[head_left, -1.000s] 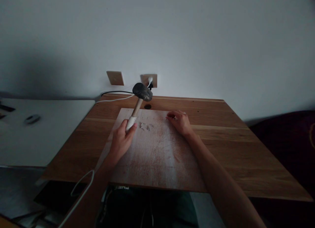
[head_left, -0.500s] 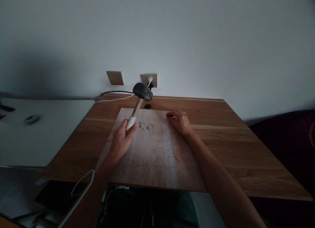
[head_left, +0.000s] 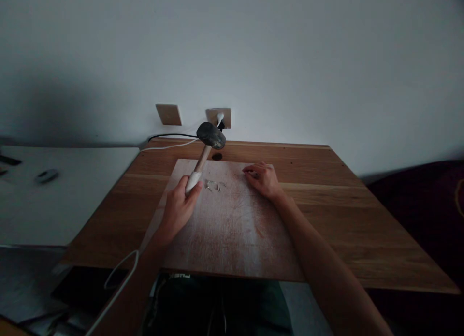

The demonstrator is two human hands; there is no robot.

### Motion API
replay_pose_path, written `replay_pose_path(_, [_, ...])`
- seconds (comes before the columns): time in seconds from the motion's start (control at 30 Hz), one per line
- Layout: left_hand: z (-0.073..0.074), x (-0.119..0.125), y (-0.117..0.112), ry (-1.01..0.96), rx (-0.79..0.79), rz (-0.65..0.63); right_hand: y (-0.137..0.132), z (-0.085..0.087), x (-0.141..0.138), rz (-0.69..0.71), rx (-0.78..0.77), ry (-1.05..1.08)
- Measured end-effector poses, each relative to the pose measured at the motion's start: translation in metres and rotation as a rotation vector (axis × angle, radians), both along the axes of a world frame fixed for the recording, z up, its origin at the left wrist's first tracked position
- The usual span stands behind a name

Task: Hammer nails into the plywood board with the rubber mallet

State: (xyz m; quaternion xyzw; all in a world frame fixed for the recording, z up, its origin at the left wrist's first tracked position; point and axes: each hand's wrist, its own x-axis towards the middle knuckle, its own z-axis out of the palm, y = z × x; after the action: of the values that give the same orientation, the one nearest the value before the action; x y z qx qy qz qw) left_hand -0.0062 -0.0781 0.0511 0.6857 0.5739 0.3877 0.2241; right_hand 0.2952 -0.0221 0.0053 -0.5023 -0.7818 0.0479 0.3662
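My left hand (head_left: 180, 200) is wrapped round the white-wrapped grip of a rubber mallet (head_left: 210, 136). The mallet's dark head is raised over the far edge of a whitish, worn board (head_left: 224, 239). My right hand (head_left: 263, 180) rests at the board's far right part, thumb and forefinger pinched together. What sits between those fingertips is too small to make out. Between my hands lie several small shiny nails (head_left: 219, 186), loose on the board. A row of tiny dark marks (head_left: 225, 173) runs along the board just beyond them.
The board lies on a wooden table (head_left: 337, 220) against a wall. Behind the mallet are a socket with a plug (head_left: 220, 117) and a wall plate (head_left: 168, 114). A white table (head_left: 72, 200) with a mouse (head_left: 47, 176) stands left. A white cable (head_left: 136, 263) hangs by my left forearm.
My right hand's fingertips have drawn closer together and shifted very slightly left. My left hand and the mallet stay almost still.
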Motion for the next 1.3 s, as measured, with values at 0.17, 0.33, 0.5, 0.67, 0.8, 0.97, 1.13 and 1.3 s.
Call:
replay_pose_path(0.17, [0.0011, 0.0005, 0.0, 0.0, 0.01, 0.003, 0.0001, 0.0001, 0.0002, -0.001, -0.001, 0.019])
replay_pose_path(0.33, [0.0, 0.0, -0.0001, 0.002, -0.003, 0.004, -0.0002, 0.0013, 0.0005, -0.014, -0.018, 0.011])
replay_pose_path(0.5, [0.0, 0.0, -0.0007, 0.004, -0.015, 0.0, 0.0014, -0.0005, 0.0008, -0.046, -0.021, -0.002])
replay_pose_path(0.67, [-0.0001, 0.0002, -0.0004, 0.007, -0.004, -0.006, 0.0056, -0.0047, 0.0015, -0.065, -0.005, -0.029])
replay_pose_path(0.8, [0.0011, 0.0011, -0.0007, 0.02, -0.002, -0.007, 0.0047, -0.0048, 0.0003, -0.11, -0.007, -0.094])
replay_pose_path(0.97, [0.0024, 0.0019, -0.001, 0.04, -0.017, -0.005, 0.0006, -0.0023, -0.002, -0.146, -0.031, -0.068])
replay_pose_path(1.13, [0.0021, 0.002, -0.0009, 0.04, -0.019, -0.005, -0.0015, -0.0012, -0.002, -0.092, 0.014, -0.08])
replay_pose_path(1.3, [0.0031, 0.0019, -0.0018, 0.05, -0.014, -0.007, -0.0007, -0.0012, -0.001, -0.051, -0.006, -0.071])
